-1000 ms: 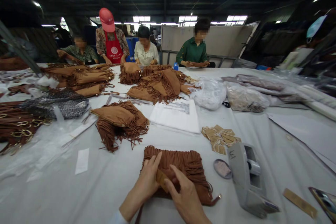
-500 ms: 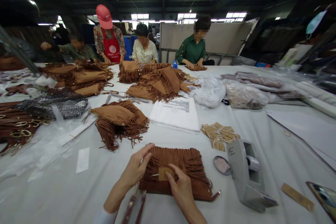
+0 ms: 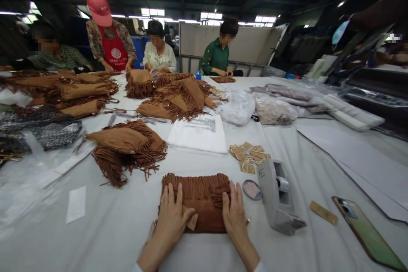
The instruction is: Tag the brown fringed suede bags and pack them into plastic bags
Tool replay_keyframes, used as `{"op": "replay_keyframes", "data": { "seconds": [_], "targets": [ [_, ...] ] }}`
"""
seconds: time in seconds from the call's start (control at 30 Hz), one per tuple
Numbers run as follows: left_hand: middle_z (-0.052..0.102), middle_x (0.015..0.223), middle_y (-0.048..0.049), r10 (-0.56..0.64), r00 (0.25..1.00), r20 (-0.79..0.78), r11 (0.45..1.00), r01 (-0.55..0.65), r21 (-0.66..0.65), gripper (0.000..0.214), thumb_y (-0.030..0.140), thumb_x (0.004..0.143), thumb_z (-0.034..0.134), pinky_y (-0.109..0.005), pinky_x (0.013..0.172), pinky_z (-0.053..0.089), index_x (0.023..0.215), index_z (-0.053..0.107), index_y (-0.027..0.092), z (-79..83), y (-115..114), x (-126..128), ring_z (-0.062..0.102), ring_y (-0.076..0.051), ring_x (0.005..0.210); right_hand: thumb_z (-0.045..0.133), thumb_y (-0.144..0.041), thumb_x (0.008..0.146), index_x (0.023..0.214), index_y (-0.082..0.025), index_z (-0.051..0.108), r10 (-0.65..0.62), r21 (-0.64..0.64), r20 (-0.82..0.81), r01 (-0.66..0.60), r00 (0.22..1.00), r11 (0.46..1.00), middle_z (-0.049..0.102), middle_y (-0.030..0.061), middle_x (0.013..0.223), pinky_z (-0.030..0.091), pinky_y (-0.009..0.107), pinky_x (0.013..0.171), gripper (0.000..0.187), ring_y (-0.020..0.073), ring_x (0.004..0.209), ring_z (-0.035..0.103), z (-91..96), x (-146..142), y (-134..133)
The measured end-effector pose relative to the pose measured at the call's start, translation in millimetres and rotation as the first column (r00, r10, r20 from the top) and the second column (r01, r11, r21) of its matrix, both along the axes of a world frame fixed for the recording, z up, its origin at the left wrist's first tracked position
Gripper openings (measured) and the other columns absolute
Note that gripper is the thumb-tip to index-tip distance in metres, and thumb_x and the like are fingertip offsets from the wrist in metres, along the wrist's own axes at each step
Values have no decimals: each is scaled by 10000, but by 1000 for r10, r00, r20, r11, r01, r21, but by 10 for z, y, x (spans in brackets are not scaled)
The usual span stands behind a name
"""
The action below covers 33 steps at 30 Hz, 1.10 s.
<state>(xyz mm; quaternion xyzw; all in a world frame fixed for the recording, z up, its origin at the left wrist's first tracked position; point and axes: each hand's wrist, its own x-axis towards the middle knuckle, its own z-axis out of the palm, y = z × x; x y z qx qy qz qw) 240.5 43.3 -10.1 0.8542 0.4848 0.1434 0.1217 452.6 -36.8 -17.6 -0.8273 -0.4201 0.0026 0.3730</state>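
A brown fringed suede bag (image 3: 204, 208) lies flat on the white-covered table in front of me, its fringe bunched along the far side. My left hand (image 3: 172, 212) rests on the bag's left part with its fingers stretched out and pointing away. Beside its thumb, a kraft paper tag (image 3: 192, 222) sticks out, partly covered by the hand. My right hand (image 3: 235, 212) lies along the bag's right edge, fingers also straight. Most of the bag's strap is hidden.
Right of the bag stand a grey tape dispenser (image 3: 279, 199) and a small round dish (image 3: 251, 189), with a phone (image 3: 366, 229) farther right. Stringed tags (image 3: 248, 157), white bags (image 3: 199, 134) and fringed bags (image 3: 127, 146) lie beyond. Several co-workers stand or sit across the table.
My right hand has left the tag and moved to the bag's right edge. My left hand has come down from the upper left corner onto the bag. The camera view has turned right.
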Motion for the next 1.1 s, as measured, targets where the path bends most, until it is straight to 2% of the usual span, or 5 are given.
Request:
{"op": "replay_keyframes", "data": {
  "seconds": [0.3,0.47,0.77,0.97,1.1],
  "targets": [
    [231,1540,-156,-64,951,303,974,126,-189,539,377,940,365,-511,1124,243,1438,318,177,301,-22,48,157,-304,1426,328,-382,950,1267,-93,547,370,-57,38,-368,928,928,513,195,1357,335,560,1066,482,300,1310,417,43,-416,293],
    [642,1181,-86,259,827,499,909,-34,-416,462,451,934,341,-337,937,456,1297,471,197,606,29,-642,611,-196,1060,463,-359,918,1067,-167,649,389,135,-23,-382,921,914,682,124,1070,517,380,878,306,232,995,641,309,-538,-64],
    [583,535,24,290,944,156,757,-127,-642,263,416,822,478,-241,512,358,701,536,189,122,-418,-1234,571,-157,528,559,-273,844,1094,-200,585,468,3,208,-479,859,878,614,95,918,511,393,752,262,251,862,596,137,-762,-431],
    [472,388,70,362,910,202,405,42,-913,427,597,678,633,-217,354,302,665,457,208,209,-328,-962,496,-140,342,523,-187,823,1098,-165,587,479,-69,489,-515,729,855,606,121,963,489,390,705,283,260,875,569,-12,-500,-367],
    [522,472,63,485,819,306,342,144,-929,530,680,634,650,-164,340,324,733,490,185,229,-293,-841,525,-99,377,506,-172,865,1017,-169,630,493,-44,573,-576,654,816,634,100,902,474,374,745,196,228,849,577,-1,-469,-246]
  ]
}}
